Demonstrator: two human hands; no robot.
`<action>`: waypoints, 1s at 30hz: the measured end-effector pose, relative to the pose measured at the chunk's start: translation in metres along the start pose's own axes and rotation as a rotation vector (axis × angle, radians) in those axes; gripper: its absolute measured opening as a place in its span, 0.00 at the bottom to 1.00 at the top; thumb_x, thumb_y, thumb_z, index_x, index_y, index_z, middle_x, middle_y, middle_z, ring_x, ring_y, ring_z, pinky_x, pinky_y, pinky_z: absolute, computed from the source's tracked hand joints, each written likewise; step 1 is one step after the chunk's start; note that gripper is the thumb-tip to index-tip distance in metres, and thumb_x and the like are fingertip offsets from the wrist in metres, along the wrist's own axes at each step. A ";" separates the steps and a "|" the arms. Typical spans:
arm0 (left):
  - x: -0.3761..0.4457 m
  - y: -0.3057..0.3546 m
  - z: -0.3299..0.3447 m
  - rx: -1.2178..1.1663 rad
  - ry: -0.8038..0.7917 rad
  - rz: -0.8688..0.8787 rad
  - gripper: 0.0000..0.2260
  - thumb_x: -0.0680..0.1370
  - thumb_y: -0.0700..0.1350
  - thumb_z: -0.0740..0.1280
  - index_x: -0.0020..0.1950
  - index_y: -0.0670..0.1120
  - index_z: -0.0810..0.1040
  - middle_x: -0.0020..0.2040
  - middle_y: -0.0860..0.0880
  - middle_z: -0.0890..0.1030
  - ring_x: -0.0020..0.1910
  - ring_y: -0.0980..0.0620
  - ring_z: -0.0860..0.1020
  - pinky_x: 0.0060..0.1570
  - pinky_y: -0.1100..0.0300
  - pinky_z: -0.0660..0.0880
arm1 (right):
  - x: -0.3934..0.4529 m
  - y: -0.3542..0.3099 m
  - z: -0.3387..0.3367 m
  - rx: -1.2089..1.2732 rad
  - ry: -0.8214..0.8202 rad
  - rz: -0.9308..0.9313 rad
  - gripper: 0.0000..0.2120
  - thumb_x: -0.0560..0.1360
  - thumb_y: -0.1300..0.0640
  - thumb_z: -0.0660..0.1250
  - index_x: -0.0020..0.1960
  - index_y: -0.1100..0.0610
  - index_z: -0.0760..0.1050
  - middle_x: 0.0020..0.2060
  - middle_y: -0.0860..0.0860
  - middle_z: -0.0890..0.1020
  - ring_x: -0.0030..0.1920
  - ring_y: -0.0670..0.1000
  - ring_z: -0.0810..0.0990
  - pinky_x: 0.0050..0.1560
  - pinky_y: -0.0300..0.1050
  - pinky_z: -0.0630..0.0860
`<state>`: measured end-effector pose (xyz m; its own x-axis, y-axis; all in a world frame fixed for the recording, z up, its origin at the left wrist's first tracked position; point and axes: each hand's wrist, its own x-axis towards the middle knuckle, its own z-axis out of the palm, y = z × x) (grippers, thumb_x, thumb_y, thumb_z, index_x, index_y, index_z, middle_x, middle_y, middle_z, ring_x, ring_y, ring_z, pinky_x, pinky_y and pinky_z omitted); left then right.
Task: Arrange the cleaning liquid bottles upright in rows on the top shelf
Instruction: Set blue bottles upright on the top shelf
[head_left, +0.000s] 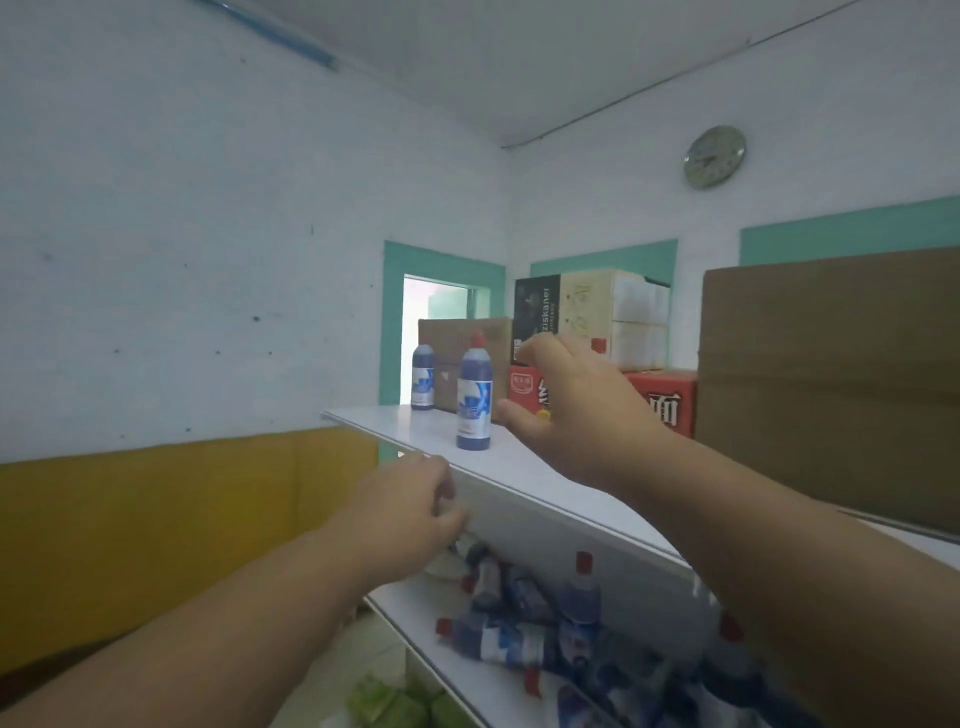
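our right hand (566, 410), fingers spread and empty, at three o'clock of the red-capped blue plastic bottle (474, 400); left hand (410, 512) curled, grip unclear; we withdraw gently, leaving it upright.

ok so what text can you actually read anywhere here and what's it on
"ziskaner": partial white word running sideways up the black box; its start is hidden behind the right hand.
Red box: large characters, too blurred to read.
Bottle labels, near bottle and far bottle: blurred.
Wall clock: numerals too small.
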<state>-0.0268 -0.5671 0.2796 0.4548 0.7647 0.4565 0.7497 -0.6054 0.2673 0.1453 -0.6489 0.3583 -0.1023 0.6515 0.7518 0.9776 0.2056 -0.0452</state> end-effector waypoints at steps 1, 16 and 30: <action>0.012 -0.013 0.004 -0.009 0.006 -0.007 0.09 0.78 0.60 0.65 0.51 0.57 0.74 0.48 0.58 0.74 0.47 0.59 0.73 0.47 0.59 0.75 | 0.013 0.002 0.013 -0.007 -0.001 -0.003 0.20 0.77 0.43 0.67 0.65 0.50 0.68 0.56 0.45 0.72 0.53 0.46 0.71 0.49 0.42 0.67; 0.198 -0.140 0.042 -0.091 -0.023 0.069 0.13 0.80 0.58 0.64 0.61 0.54 0.74 0.56 0.55 0.76 0.52 0.55 0.74 0.49 0.62 0.71 | 0.191 0.049 0.168 -0.147 0.008 0.069 0.22 0.77 0.44 0.66 0.67 0.54 0.69 0.55 0.49 0.73 0.50 0.48 0.71 0.46 0.40 0.66; 0.352 -0.198 0.093 -0.281 -0.170 0.518 0.11 0.78 0.59 0.67 0.56 0.59 0.71 0.48 0.62 0.72 0.48 0.58 0.73 0.50 0.60 0.72 | 0.244 0.083 0.265 -0.308 0.098 0.574 0.23 0.73 0.38 0.70 0.57 0.50 0.66 0.48 0.48 0.74 0.46 0.47 0.75 0.45 0.43 0.76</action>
<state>0.0290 -0.1576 0.3086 0.8141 0.3660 0.4509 0.2656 -0.9251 0.2713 0.1523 -0.2791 0.3641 0.4540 0.5230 0.7214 0.8814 -0.3825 -0.2773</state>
